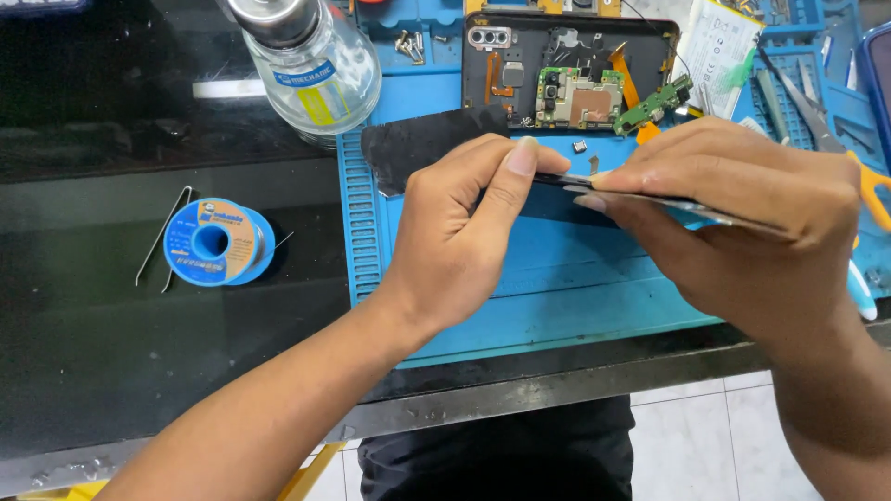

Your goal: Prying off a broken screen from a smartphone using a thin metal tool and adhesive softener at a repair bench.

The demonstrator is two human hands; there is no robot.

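My left hand (459, 232) pinches a thin black sheet (422, 144) between thumb and forefinger; the sheet trails off to the left over the blue work mat (557, 278). My right hand (742, 209) holds metal tweezers (687, 206), and their tips meet the sheet right at my left thumb. Both hands hover over the middle of the mat. Just behind them lies an opened phone (571, 70) with its circuit board (580, 97) and orange flex cables bared.
A glass bottle with a metal cap (311, 65) stands at the mat's back left. A blue solder spool (218, 241) rests on the black desk to the left. Small screws (408, 44), a white battery (719, 42), and orange-handled scissors (868, 186) sit at the back and right.
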